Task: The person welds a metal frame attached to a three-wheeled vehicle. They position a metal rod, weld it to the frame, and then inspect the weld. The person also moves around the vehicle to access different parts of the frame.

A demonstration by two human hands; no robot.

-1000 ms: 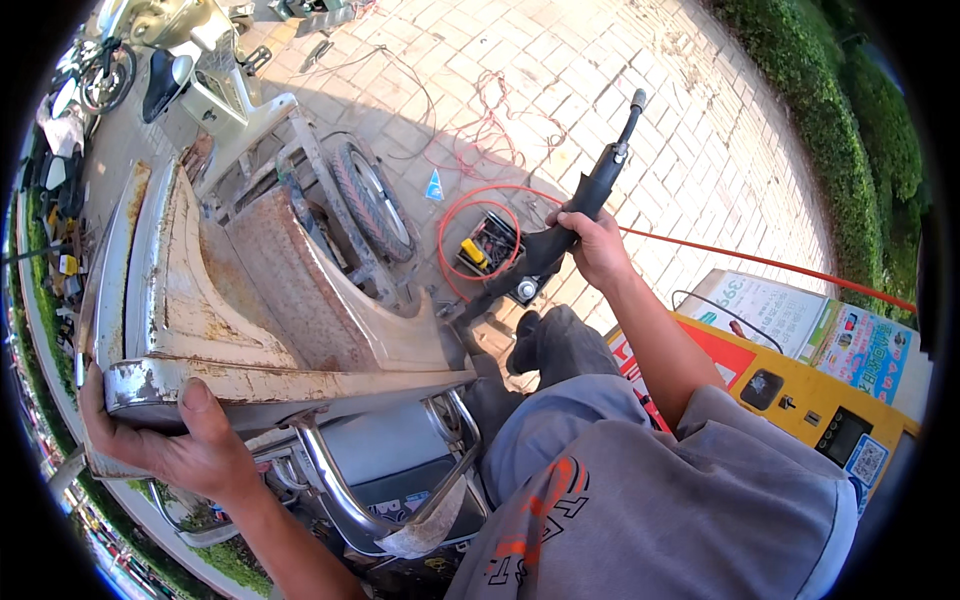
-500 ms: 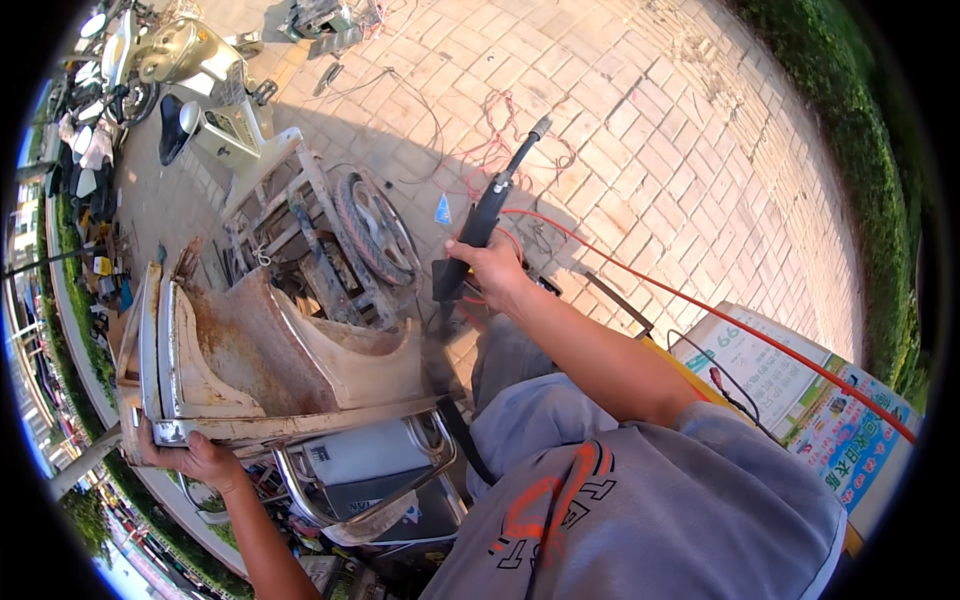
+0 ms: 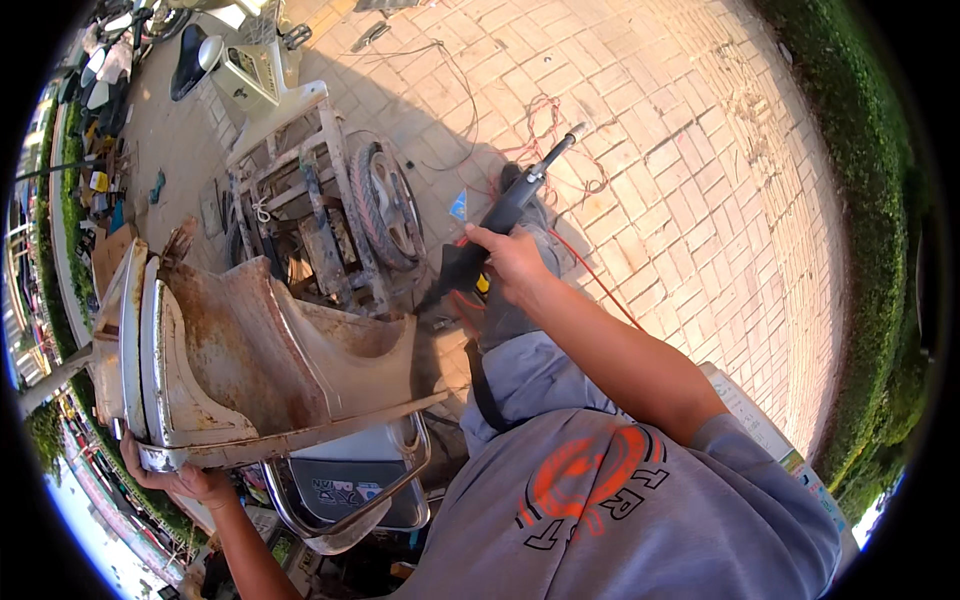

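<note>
My right hand (image 3: 514, 262) is closed round the rear part of a black hand tool (image 3: 512, 203) with a long metal nose, which points up and away from me over the paving. At the left, my left hand (image 3: 190, 482) grips the lower chrome-edged corner of a large, rusty cream-coloured metal body panel (image 3: 245, 350). My thumb lies along the near edge, and some fingers are hidden under the corner. The panel is curved, with brown rust across its hollow. The tool's nose is apart from the panel.
A worn metal frame with a spoked wheel (image 3: 385, 205) lies beyond the panel. A padded chair with chrome tubing (image 3: 350, 490) is beneath its near edge. Red cord (image 3: 600, 280) and thin wires cross the brick paving (image 3: 650, 200). A cream scooter (image 3: 265, 85) stands far left; a hedge (image 3: 860, 200) borders the right.
My view has shifted. The panel's near-left corner sits lower in the picture, still in my left hand. My right hand and the tool have moved slightly right, with the tool tilted further over.
</note>
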